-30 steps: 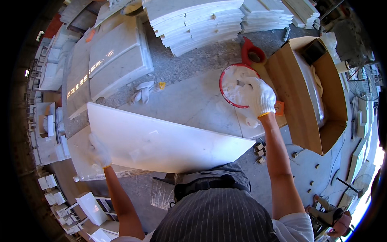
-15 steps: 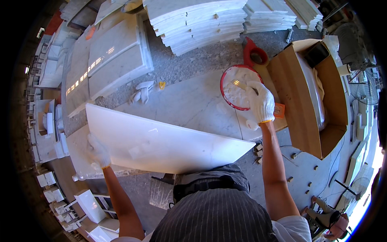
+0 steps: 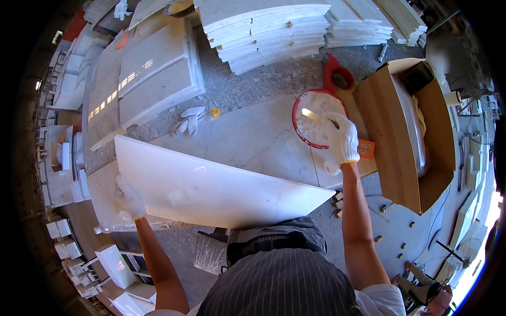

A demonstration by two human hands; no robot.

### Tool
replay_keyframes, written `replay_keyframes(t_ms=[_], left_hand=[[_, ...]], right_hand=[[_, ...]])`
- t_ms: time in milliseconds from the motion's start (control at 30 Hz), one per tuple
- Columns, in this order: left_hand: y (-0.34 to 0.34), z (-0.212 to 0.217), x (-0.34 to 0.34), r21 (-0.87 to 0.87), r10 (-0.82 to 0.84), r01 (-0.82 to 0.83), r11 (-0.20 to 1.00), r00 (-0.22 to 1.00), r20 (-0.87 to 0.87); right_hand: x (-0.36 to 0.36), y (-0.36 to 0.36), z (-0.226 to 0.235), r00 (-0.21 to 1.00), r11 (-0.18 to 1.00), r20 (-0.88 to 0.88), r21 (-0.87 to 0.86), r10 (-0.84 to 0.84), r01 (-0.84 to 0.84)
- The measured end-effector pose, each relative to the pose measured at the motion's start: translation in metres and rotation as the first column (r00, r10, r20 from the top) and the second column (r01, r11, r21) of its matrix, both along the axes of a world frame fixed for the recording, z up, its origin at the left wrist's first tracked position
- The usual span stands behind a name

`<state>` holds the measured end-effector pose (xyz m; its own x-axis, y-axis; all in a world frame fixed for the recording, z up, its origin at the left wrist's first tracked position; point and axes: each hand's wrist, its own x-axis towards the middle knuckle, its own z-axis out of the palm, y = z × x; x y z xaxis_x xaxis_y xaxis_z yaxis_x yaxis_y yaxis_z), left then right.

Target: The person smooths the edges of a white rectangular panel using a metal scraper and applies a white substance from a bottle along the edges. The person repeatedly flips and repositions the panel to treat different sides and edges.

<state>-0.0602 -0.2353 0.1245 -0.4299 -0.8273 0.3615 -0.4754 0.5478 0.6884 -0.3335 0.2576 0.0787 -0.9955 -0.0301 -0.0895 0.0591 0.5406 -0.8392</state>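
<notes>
A white marble slab (image 3: 211, 184) lies tilted across the bench in front of me, its near edge against my waist. My left hand (image 3: 129, 199), in a white knit glove, grips the slab's left edge; the slab and glove partly hide its fingers. Gloved alike, my right hand (image 3: 343, 138) is closed around a small putty knife (image 3: 310, 113) with a shiny flat blade. That blade is above a red-rimmed tub (image 3: 295, 124) of white powder or paste; I cannot tell whether it touches the contents.
Beside the tub are a red tape dispenser (image 3: 331, 68), an orange box (image 3: 366, 149) and a long open cardboard box (image 3: 385, 137). A pair of white gloves (image 3: 190, 121) lies beyond the slab. Stacked marble slabs (image 3: 269, 37) stand at the back, with more slabs (image 3: 158, 79) at far left.
The putty knife's blade has shifted slightly left over the tub, and its angle has changed. My left hand and the slab stay in place. The view has moved a little.
</notes>
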Motion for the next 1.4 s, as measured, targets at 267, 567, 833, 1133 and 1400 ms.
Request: replay_keyframes(t_ms=[267, 567, 833, 1133, 1400], left_hand=[[-0.025, -0.034, 0.023, 0.034, -0.058, 0.063, 0.997, 0.991, -0.125], [-0.001, -0.009, 0.011, 0.348, 0.043, 0.055, 0.936, 0.963, -0.267], [0.015, 0.010, 0.006, 0.227, 0.104, -0.079, 0.971, 0.990, -0.100], [0.018, 0.013, 0.001, 0.253, 0.109, -0.054, 0.966, 0.972, -0.208], [0.020, 0.019, 0.002, 0.280, 0.114, -0.079, 0.957, 0.987, -0.111]], right_hand=[[0.008, -0.027, 0.052, 0.976, 0.892, 0.209, -0.450, 0.062, 0.039], [0.033, -0.173, 0.137, 0.889, 0.693, 0.228, -0.709, 0.396, -0.127], [0.061, -0.266, 0.153, 0.809, 0.637, 0.153, -0.704, 0.568, -0.314], [0.070, -0.286, 0.157, 0.824, 0.660, -0.054, -0.572, 0.563, -0.488], [0.075, -0.290, 0.158, 0.821, 0.702, -0.235, -0.431, 0.520, -0.567]])
